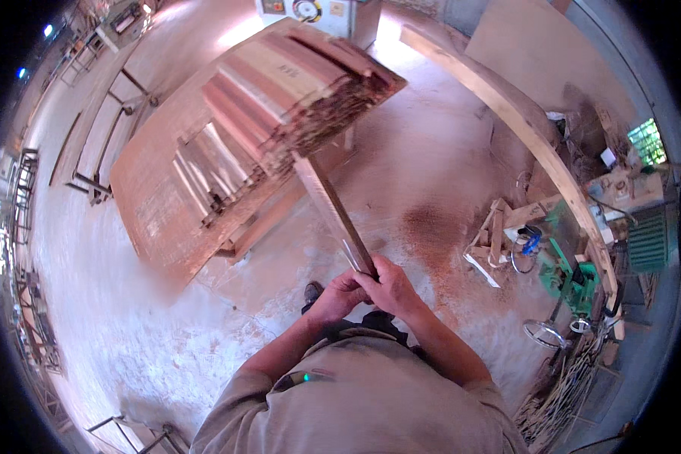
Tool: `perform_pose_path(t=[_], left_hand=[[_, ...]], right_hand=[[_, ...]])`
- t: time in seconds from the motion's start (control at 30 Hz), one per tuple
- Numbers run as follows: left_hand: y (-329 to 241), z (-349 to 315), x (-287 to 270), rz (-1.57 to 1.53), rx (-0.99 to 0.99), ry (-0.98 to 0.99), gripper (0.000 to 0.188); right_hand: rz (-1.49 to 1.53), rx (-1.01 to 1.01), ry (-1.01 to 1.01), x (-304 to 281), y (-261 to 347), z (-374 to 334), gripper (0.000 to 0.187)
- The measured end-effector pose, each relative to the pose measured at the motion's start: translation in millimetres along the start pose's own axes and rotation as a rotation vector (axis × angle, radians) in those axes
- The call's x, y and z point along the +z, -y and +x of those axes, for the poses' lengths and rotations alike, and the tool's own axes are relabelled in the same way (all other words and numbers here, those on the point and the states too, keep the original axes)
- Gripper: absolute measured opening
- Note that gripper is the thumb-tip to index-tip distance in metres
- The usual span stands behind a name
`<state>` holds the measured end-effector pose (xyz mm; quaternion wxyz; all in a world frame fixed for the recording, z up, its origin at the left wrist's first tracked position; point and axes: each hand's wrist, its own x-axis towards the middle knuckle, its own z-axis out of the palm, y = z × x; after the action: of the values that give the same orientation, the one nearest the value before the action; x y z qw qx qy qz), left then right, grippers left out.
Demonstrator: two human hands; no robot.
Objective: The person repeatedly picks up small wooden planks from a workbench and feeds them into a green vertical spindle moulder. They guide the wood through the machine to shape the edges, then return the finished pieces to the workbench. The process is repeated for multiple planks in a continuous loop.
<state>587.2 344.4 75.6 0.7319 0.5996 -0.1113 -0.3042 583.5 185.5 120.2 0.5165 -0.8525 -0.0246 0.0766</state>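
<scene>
Both my hands are closed round the near end of a long narrow wooden strip (331, 208) in front of my waist. My left hand (337, 296) grips it from the left, and my right hand (390, 286) wraps it from the right, the two touching. The strip slants away from me, its far end close to the edge of a stack of reddish and pale wooden strips (272, 79). That stack lies on a large brown board tabletop (155, 178). A smaller group of strips (213, 168) lies beside it on the same tabletop.
A long pale wooden beam (507, 113) curves across the right side. Near it stand a green machine (575, 284) with handwheels (545, 334) and a heap of thin offcuts (564, 386). Reddish sawdust (431, 234) covers part of the floor. Metal racks (98, 144) stand at left, a control cabinet (321, 17) ahead.
</scene>
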Motion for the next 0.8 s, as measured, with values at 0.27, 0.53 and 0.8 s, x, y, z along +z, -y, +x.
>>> perform_pose_path(t=[0.27,0.53,0.8], left_hand=[[-47,92,71,-0.131,0.068,-0.121,0.050],[-35,196,201,-0.225,-0.049,0.086,0.029],[-14,352,273,-0.173,0.071,0.196,0.026]], right_hand=[[0.084,0.170,0.001,-148,-98,-120,0.031],[0.151,0.491,-0.131,-269,-133,-227,0.032],[0.383,0.743,-0.993,-346,-152,-344,0.019]])
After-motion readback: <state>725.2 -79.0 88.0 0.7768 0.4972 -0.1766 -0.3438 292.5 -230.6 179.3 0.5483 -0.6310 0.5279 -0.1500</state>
